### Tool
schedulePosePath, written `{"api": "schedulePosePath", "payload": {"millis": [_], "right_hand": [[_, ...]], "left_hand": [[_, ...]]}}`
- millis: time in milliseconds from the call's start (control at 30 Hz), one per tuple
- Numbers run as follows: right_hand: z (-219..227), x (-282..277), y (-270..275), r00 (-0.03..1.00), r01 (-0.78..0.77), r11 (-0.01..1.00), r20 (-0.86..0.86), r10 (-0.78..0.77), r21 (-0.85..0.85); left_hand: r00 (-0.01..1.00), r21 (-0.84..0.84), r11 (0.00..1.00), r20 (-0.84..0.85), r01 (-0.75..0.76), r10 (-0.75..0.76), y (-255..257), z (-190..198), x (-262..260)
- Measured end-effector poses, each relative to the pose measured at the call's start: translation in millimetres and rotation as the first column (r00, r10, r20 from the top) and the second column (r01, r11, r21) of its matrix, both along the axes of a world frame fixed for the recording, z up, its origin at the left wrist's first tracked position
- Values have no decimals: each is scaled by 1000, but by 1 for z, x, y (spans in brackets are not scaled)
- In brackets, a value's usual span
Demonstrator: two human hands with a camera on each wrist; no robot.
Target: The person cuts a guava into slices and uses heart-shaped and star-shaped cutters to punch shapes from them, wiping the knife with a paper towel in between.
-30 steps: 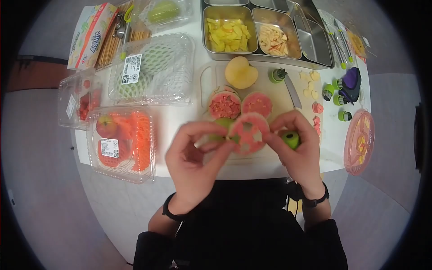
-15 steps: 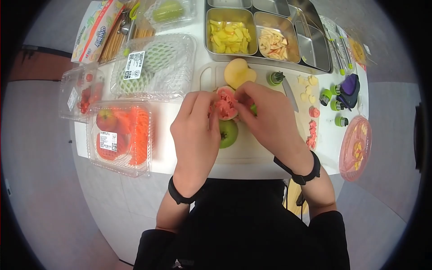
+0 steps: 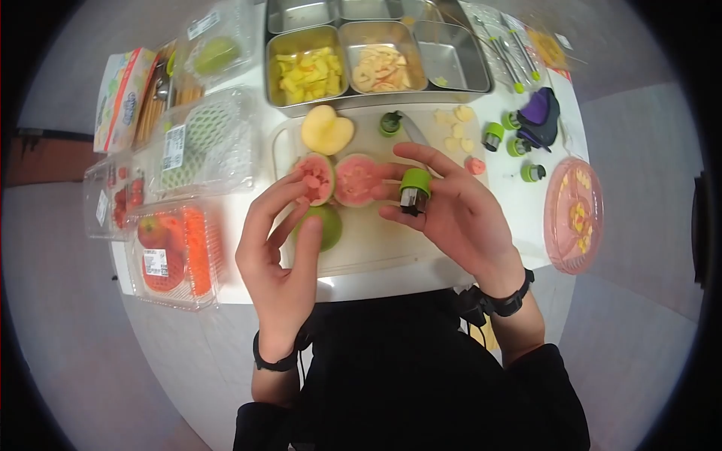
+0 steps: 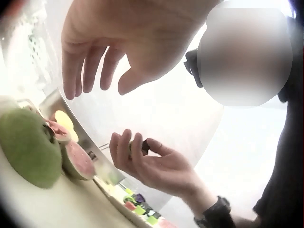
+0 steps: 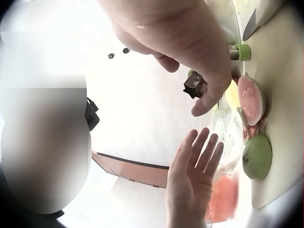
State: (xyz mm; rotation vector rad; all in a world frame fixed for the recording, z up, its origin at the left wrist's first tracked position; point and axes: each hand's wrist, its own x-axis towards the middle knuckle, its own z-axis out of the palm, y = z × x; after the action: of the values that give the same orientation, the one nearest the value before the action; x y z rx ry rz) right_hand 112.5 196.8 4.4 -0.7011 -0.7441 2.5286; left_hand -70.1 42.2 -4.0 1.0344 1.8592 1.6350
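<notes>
My right hand (image 3: 470,225) is palm-up at the right of the cutting board (image 3: 368,244), its bent fingers holding a green-ringed metal cutter (image 3: 414,189). In the right wrist view the star-shaped end of the cutter (image 5: 194,86) shows. Empty, my left hand (image 3: 280,259) hovers beside two pink-fleshed fruit pieces, with its fingers spread and loosely bent. The left piece (image 3: 319,179) has a broken-up middle; the right piece (image 3: 356,180) lies against it. Just below them is a green fruit (image 3: 323,228), partly behind the left fingers.
A peeled yellow fruit (image 3: 326,130), another cutter (image 3: 390,123) and a knife (image 3: 413,128) lie on the board's far part. Behind stands a steel tray (image 3: 376,101) with cut fruit. Clear boxes (image 3: 177,259) are at left; more cutters (image 3: 493,137) and a pink dish (image 3: 553,218) are at right.
Both hands have let go of the pink fruit and moved apart, the left to the left, the right to the right. The cutter in my right hand now shows plainly. The head view has shifted.
</notes>
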Motion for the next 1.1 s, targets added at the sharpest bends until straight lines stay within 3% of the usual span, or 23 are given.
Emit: {"api": "schedulePosePath", "payload": {"millis": [67,133,233,367,500,567,600,700,800,1000,1100], "right_hand": [[-1,12,-3,997,14,994,74,-22,105],[-1,25,-6,976,7,974,208,-56,227],[-19,48,4,917,51,781,281,-284,622],[3,56,34,779,-24,571,373,-504,821],[10,44,53,738,-342,398,505,-448,851],[9,26,53,709,-482,326,581,-399,813],[4,20,55,693,-564,204,592,-411,801],[-23,8,57,765,-517,-35,443,-467,856],[-25,-2,65,737,-530,-86,408,-538,844],[-29,-8,68,675,-583,55,520,-523,811],[-28,-14,60,686,-564,70,514,-515,823]], "left_hand": [[992,57,998,123,25,-32,2,3,9],[992,39,998,116,51,-56,-1,6,17],[991,9,995,98,95,-96,-6,4,25],[992,-54,991,50,122,-119,-7,6,30],[990,-74,994,-106,81,-89,-4,5,32],[944,-106,993,-318,58,-89,-4,2,32],[904,-120,992,-418,46,-92,-5,0,31],[875,-148,989,-478,4,-75,-8,-3,29],[859,-179,981,-511,-72,-30,-14,-3,24],[858,-211,967,-514,-142,14,-23,-10,7],[867,-205,968,-497,-147,27,-22,-9,4]]}}
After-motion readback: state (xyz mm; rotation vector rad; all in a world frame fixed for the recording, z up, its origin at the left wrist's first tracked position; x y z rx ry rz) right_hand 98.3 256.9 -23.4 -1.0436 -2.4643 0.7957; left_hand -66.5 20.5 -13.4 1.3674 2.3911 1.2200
